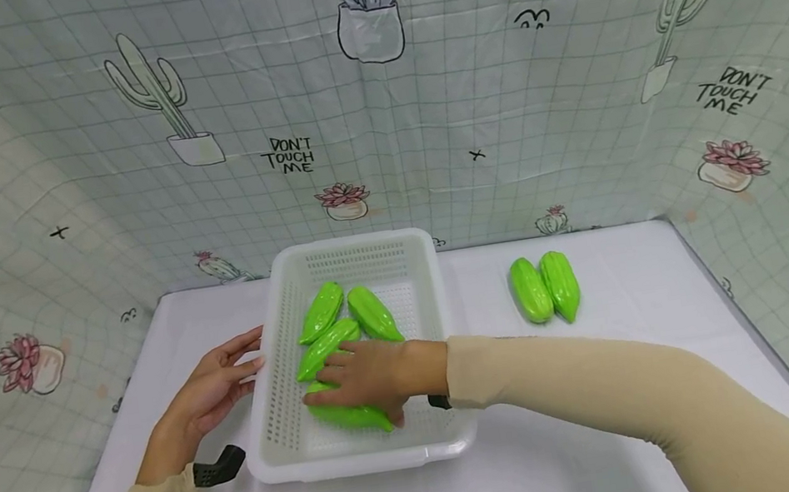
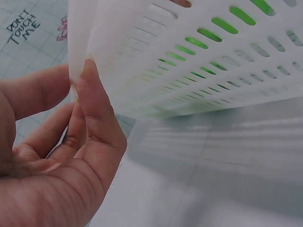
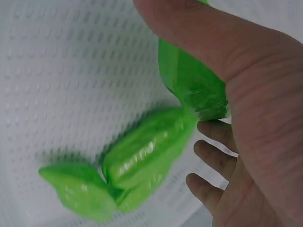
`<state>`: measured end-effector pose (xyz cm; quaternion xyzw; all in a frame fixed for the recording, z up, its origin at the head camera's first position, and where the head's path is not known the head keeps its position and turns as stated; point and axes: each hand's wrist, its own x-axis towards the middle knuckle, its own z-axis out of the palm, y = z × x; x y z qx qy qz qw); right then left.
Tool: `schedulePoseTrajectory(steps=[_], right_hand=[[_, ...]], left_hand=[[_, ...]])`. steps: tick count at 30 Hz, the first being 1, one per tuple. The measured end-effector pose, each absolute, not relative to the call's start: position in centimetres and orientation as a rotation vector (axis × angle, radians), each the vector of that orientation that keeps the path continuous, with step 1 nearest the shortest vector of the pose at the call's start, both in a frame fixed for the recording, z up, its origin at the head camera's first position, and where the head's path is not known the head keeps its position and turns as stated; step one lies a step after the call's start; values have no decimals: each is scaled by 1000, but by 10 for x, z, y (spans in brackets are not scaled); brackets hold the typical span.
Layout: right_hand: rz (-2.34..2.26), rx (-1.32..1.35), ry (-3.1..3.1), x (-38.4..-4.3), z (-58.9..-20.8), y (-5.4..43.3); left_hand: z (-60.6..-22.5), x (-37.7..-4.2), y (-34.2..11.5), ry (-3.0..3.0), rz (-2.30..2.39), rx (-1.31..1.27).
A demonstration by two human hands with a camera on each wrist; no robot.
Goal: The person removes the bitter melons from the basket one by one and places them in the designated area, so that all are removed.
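Note:
A white perforated plastic basket [image 1: 368,461] stands on the table, holding several shiny, ridged green bitter melons. Inside it, near the front, my right hand [image 1: 367,376] grips one bitter melon [image 1: 350,416] between thumb and fingers. That same bitter melon [image 3: 194,80] is partly covered by the thumb in the right wrist view. Three others, including a bitter melon [image 1: 320,311] at the back left, lie just behind the hand. My left hand [image 1: 214,389] pinches the basket's left rim, with thumb and index finger at its edge in the left wrist view.
Two more bitter melons, a left one [image 1: 531,290] and a right one [image 1: 561,286], lie side by side on the white tablecloth [image 1: 635,288], right of the basket. A patterned cloth [image 1: 464,93] hangs behind and at both sides of the table.

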<state>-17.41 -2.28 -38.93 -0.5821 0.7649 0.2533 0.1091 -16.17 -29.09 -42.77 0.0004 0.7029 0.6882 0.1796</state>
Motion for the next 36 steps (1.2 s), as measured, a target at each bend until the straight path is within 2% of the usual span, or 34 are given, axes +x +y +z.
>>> schedulePoseTrajectory(steps=[9,18,36], right_hand=[[492,-1611,2436,-195,-353,21],[21,-1562,2660,-217,-329,92],[-360,-949,2899,-246,-354,246]], left_hand=[[-427,-161,-291,1972,1960,7],[-427,-161,-292,1965,1969,16],[-428,-158,-293,1967,1968,23]])
